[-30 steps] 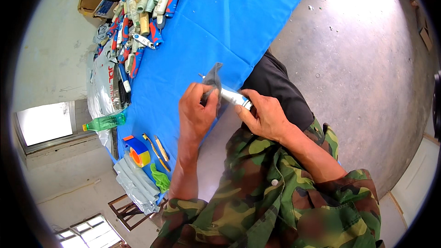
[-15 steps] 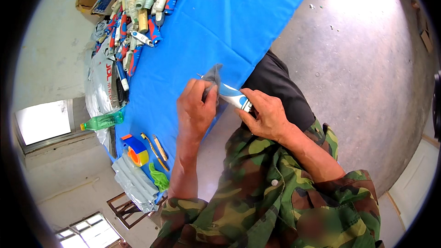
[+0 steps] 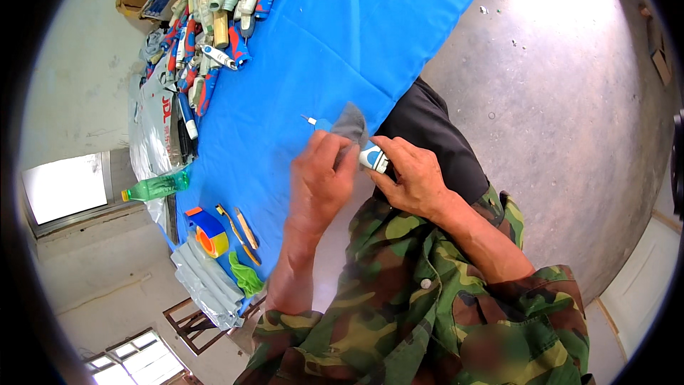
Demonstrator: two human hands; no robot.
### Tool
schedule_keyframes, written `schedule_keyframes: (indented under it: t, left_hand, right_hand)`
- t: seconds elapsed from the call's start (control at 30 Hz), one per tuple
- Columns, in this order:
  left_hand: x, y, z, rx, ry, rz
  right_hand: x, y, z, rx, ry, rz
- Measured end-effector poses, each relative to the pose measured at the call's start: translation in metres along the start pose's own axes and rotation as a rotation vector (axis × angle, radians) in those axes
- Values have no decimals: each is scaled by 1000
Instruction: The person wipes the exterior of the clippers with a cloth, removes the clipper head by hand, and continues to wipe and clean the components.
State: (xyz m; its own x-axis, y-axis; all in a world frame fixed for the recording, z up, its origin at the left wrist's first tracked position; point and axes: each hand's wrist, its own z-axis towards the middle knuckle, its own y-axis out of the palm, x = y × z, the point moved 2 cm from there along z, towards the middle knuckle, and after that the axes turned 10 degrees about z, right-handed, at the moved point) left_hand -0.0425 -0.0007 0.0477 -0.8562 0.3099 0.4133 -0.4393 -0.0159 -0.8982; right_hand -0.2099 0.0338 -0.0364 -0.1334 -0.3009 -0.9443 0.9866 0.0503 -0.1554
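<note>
Between my hands, near the edge of the blue-covered table, is a white and blue electric toothbrush handle [image 3: 374, 157] with a thin metal shaft at its far end. My right hand [image 3: 413, 180] grips its near end between thumb and fingers. A grey cloth [image 3: 350, 125] is wrapped about the middle of the handle, pinched there by my left hand [image 3: 320, 177]. Cloth and fingers hide most of the handle's body.
Many similar handles [image 3: 221, 28] lie heaped at the far left of the blue tablecloth [image 3: 320, 43]. Nearer are a silver plastic bag [image 3: 151, 132], a green bottle [image 3: 157, 186], a tape roll [image 3: 209, 234], a toothbrush [image 3: 235, 228], a green cloth [image 3: 246, 274] and grey bags [image 3: 206, 278].
My left hand and the grey cloth have slid along the handle toward my right hand. More of the shaft end now shows beyond the cloth. My right hand has hardly moved.
</note>
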Motion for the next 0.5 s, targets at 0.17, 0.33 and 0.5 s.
schedule_keyframes:
  t: [0.17,0.33,0.5]
  left_hand:
    - [-17,-10,7,3,-73,16]
    - [-20,-13,6,50,-88,111]
    - [3,0,-3,82,-68,49]
  right_hand:
    - [0,1,2,-10,-7,-22]
    - [-2,2,2,6,2,-6]
    - [2,2,-1,11,0,-18]
